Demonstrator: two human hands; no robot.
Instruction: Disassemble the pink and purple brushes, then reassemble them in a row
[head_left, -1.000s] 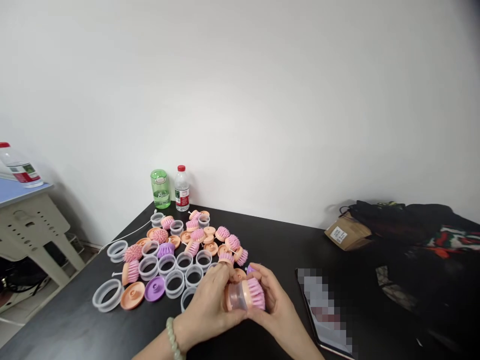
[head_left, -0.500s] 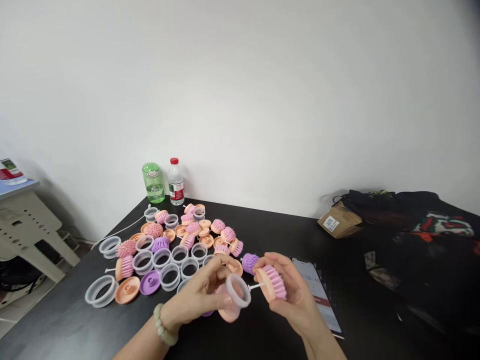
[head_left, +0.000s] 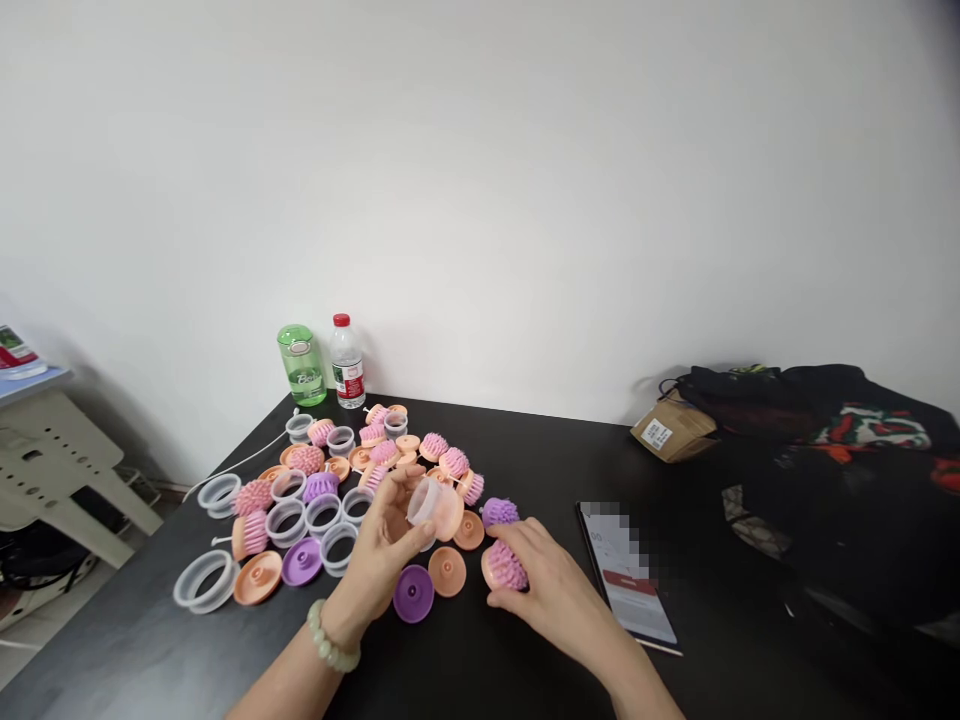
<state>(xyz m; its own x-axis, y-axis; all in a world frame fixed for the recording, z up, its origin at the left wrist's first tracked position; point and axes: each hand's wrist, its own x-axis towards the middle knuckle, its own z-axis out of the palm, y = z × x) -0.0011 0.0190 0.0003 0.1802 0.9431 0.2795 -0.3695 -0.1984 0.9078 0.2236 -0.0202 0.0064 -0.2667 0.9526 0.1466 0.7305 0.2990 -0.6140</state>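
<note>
Above a black tabletop, a left hand clamps a clear plastic cup with a peach base between fingers and thumb, while a right hand closes its grip over a round pink-bristled brush head. A purple plastic disc lies between them; a heap of peach, pink and clear plastic parts spreads beyond, before a green bottle.

A green tumbler stands beside bottled water.
</note>
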